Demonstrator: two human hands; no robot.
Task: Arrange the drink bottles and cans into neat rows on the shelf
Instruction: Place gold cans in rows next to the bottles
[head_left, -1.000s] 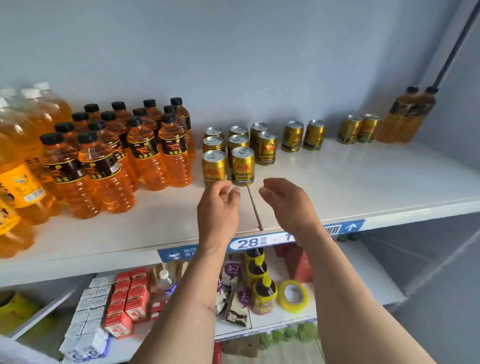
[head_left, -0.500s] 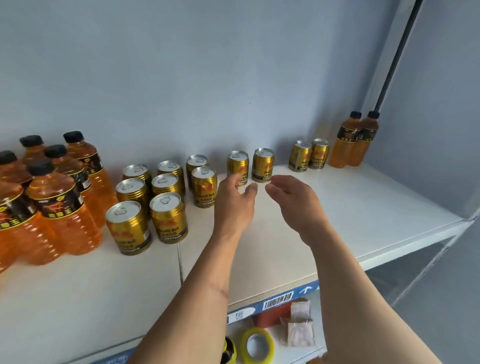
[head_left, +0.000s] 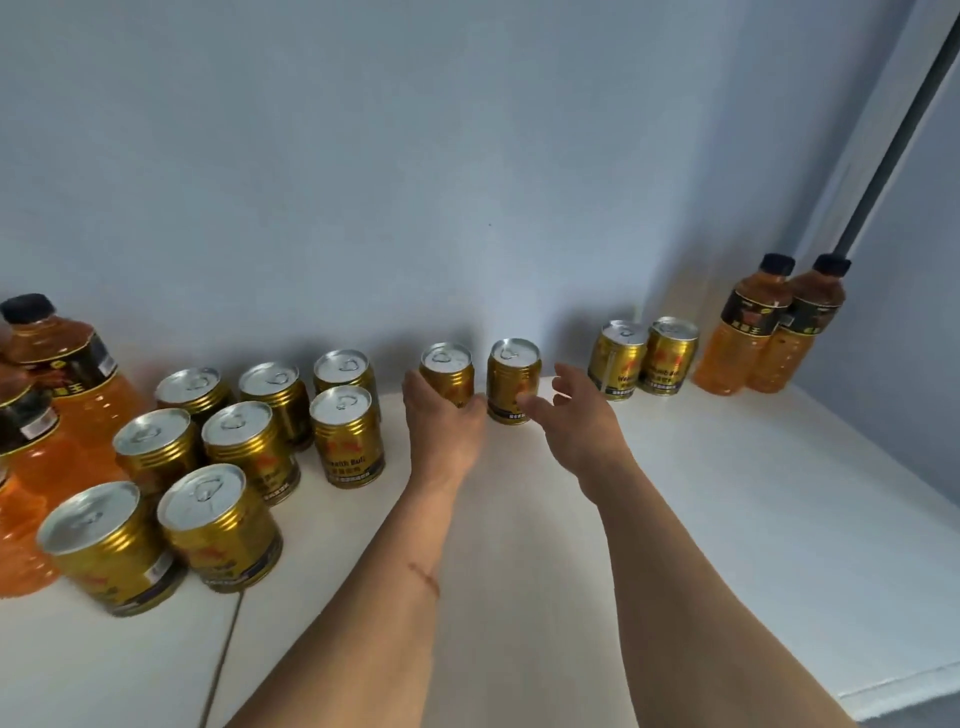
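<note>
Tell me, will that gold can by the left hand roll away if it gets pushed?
Probably not: the gold can stands upright on the flat shelf, so it should slide or tip. Its unopened top suggests it is full and fairly heavy. The smooth metal may be slippery.

Shelf (head_left: 727, 519): white, seamed at left.
Gold cans (head_left: 249, 452): clustered left; two pairs rearward.
Orange bottles (head_left: 769, 327): paired at right; others far left.

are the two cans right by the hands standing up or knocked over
Upright. Both the left can and right can show their silver pull-tab lids on top, bases down on the shelf.
</note>
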